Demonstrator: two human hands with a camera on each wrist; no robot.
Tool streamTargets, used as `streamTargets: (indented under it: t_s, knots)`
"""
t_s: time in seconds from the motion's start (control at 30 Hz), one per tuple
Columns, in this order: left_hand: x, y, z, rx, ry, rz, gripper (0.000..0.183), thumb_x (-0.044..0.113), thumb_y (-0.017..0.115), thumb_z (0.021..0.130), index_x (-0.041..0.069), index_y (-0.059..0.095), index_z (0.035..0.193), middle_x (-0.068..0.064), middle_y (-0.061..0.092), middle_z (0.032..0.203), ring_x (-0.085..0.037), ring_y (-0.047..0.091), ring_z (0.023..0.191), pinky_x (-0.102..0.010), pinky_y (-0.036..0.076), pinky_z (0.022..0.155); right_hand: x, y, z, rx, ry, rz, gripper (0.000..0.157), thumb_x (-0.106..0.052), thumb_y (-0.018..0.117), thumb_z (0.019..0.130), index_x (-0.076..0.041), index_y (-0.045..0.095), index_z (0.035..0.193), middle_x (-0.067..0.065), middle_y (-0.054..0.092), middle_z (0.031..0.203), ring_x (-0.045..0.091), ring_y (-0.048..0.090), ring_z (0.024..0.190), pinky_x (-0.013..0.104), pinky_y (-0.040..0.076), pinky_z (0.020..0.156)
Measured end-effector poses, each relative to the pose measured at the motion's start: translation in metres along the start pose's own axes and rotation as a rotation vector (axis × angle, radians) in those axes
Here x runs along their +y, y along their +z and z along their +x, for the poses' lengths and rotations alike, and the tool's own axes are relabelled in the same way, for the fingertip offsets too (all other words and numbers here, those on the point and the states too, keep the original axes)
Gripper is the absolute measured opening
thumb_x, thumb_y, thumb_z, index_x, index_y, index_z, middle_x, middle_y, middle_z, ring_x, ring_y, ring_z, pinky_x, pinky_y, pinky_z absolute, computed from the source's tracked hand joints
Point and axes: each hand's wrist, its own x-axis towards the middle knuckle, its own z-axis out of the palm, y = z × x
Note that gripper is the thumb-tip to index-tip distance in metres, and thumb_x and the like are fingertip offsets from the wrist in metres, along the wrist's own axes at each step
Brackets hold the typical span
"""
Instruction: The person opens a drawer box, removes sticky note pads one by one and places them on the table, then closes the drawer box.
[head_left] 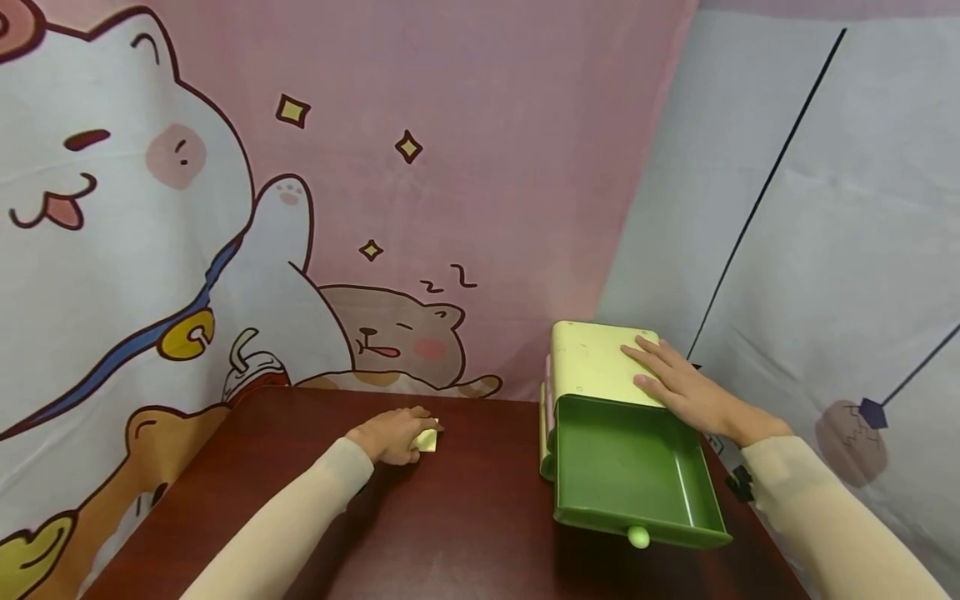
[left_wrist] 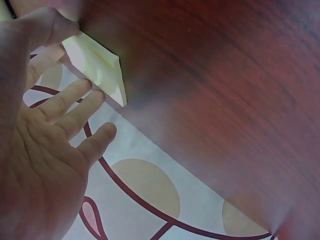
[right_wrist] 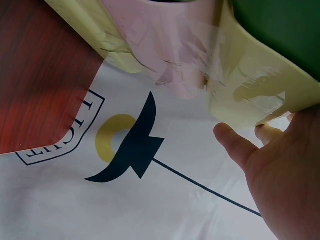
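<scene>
My left hand is low over the table and pinches a small pale yellow square of paper, like a sticky note. In the left wrist view the thumb and index finger meet at one corner of the paper, while the other fingers stay spread. On the right stands a small drawer cabinet with a pale yellow top. Its green drawer with a round light green knob is pulled out, and nothing shows inside. My right hand rests on the cabinet's top right edge, fingers extended.
Dark red-brown wood forms the table. Pink and yellow sections of the cabinet show in the right wrist view. A cloth backdrop with cartoon cats hangs behind the table and continues down both sides.
</scene>
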Motion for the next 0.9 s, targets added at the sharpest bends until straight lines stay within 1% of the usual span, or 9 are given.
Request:
streamTargets:
  t_s: [0.13, 0.27, 0.37, 0.5, 0.67, 0.73, 0.9]
  knots:
    - [-0.002, 0.000, -0.003, 0.021, 0.003, 0.012, 0.066, 0.021, 0.090, 0.101, 0.021, 0.068, 0.163, -0.018, 0.064, 0.168, -0.041, 0.072, 0.142, -0.059, 0.060, 0.121, -0.001, -0.001, 0.000, 0.002, 0.001, -0.005, 0.067, -0.044, 0.050, 0.124, -0.026, 0.032, 0.186, 0.021, 0.013, 0.196, 0.061, 0.002, 0.180, 0.092, 0.009, 0.133]
    - [0.000, -0.002, -0.007, 0.067, 0.017, 0.020, 0.064, 0.023, 0.088, 0.102, 0.021, 0.068, 0.163, -0.017, 0.061, 0.170, -0.040, 0.068, 0.148, -0.061, 0.056, 0.125, -0.002, -0.001, 0.001, -0.002, -0.003, -0.003, 0.067, -0.044, 0.050, 0.124, -0.027, 0.032, 0.186, 0.020, 0.013, 0.197, 0.061, 0.002, 0.180, 0.093, 0.009, 0.133]
    - [0.002, -0.005, -0.011, 0.120, 0.044, 0.040, 0.061, 0.025, 0.087, 0.104, 0.021, 0.069, 0.162, -0.016, 0.061, 0.170, -0.041, 0.067, 0.150, -0.063, 0.057, 0.125, -0.001, 0.000, 0.001, -0.004, -0.001, -0.002, 0.067, -0.044, 0.051, 0.124, -0.026, 0.033, 0.186, 0.020, 0.014, 0.196, 0.062, 0.002, 0.180, 0.093, 0.009, 0.132]
    - [0.008, -0.012, -0.017, 0.211, 0.079, 0.083, 0.056, 0.029, 0.086, 0.105, 0.021, 0.071, 0.159, -0.013, 0.064, 0.167, -0.041, 0.068, 0.149, -0.063, 0.059, 0.121, 0.000, 0.002, 0.001, -0.002, 0.001, -0.009, 0.067, -0.044, 0.050, 0.124, -0.026, 0.032, 0.186, 0.020, 0.014, 0.196, 0.062, 0.003, 0.179, 0.092, 0.010, 0.133]
    - [0.025, -0.024, -0.025, 0.331, 0.103, 0.105, 0.050, 0.033, 0.082, 0.109, 0.025, 0.072, 0.158, -0.007, 0.065, 0.165, -0.034, 0.069, 0.148, -0.061, 0.059, 0.120, 0.001, 0.003, 0.002, -0.005, 0.003, -0.004, 0.067, -0.045, 0.050, 0.124, -0.027, 0.032, 0.186, 0.020, 0.013, 0.197, 0.061, 0.002, 0.180, 0.093, 0.009, 0.132]
    - [0.033, -0.028, -0.029, 0.385, 0.129, 0.113, 0.048, 0.033, 0.080, 0.110, 0.026, 0.073, 0.157, -0.006, 0.067, 0.163, -0.031, 0.070, 0.146, -0.059, 0.061, 0.118, 0.003, 0.004, 0.002, -0.002, 0.002, 0.001, 0.066, -0.044, 0.049, 0.124, -0.027, 0.032, 0.186, 0.020, 0.013, 0.197, 0.061, 0.001, 0.180, 0.093, 0.009, 0.132]
    - [0.054, -0.036, -0.035, 0.525, 0.222, 0.164, 0.044, 0.032, 0.078, 0.110, 0.026, 0.074, 0.153, -0.002, 0.070, 0.159, -0.025, 0.073, 0.140, -0.049, 0.064, 0.110, 0.005, 0.003, 0.003, 0.004, -0.009, 0.005, 0.066, -0.043, 0.049, 0.125, -0.026, 0.031, 0.187, 0.022, 0.013, 0.196, 0.062, 0.000, 0.179, 0.094, 0.008, 0.131]
